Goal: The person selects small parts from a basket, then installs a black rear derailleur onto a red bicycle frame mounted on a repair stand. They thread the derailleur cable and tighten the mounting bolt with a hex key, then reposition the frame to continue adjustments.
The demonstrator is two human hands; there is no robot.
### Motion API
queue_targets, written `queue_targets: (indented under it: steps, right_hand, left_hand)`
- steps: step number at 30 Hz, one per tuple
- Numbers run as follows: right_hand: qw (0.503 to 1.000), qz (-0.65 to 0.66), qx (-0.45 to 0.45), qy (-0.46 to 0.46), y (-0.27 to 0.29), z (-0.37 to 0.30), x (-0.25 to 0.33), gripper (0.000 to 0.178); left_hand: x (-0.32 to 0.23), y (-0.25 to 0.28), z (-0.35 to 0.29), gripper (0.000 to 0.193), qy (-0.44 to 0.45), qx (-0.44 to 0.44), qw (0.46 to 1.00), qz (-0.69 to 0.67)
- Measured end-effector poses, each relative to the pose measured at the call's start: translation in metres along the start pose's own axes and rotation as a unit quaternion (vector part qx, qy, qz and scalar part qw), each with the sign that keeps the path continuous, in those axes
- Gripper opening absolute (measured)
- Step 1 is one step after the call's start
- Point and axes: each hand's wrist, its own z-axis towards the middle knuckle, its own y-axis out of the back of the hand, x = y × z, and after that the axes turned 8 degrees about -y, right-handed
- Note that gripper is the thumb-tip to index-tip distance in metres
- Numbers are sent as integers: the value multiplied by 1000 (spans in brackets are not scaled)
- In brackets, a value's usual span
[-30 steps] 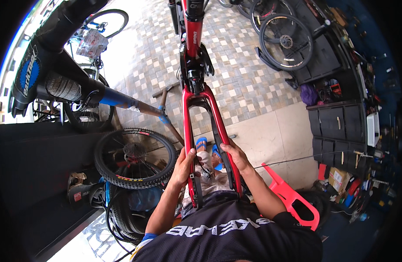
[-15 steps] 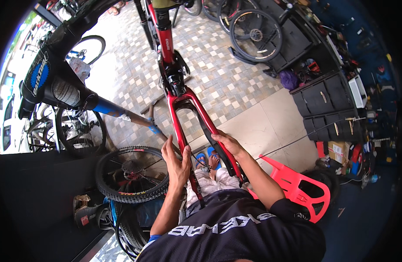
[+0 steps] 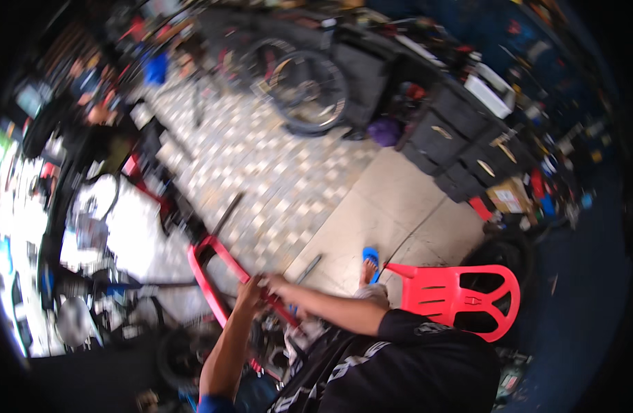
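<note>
A red bicycle fork (image 3: 211, 256) on a black and red frame runs from the left down to my lap; the whole view is motion-blurred. My left hand (image 3: 248, 294) is closed around one red fork leg near its lower end. Just to its right, my right hand (image 3: 273, 281) grips the other leg, forearm stretched across from the right. Both hands are close together. The fork tips below my hands are hidden behind my arms and black shirt.
A red plastic chair (image 3: 461, 296) stands at my right. My foot in a blue sandal (image 3: 370, 258) rests on the concrete floor. A bicycle wheel (image 3: 309, 89) leans at the back by black drawer cabinets (image 3: 468, 144). A tyre (image 3: 178, 351) and other bicycles crowd the left.
The view has swung and tilted, so the fork now sits lower left and the chair is in full view. Both hands stay on the fork legs.
</note>
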Motion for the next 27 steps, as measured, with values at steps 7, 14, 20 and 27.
queue_targets:
  steps: [7, 14, 20, 27]
  right_hand:
    - [966, -178, 186, 37, 52, -62, 48, 68]
    - [951, -216, 45, 216, 301, -92, 178, 59]
    - [685, -236, -395, 565, 561, -244, 347, 38]
    - [492, -261, -732, 393, 717, -483, 450, 27]
  left_hand:
    - [24, 13, 30, 27, -43, -100, 986, -128]
    - [-30, -89, 55, 20, -107, -105, 983, 103]
    - [-91, -179, 93, 20, -111, -93, 980, 133]
    - [-147, -219, 133, 20, -113, -104, 974, 168]
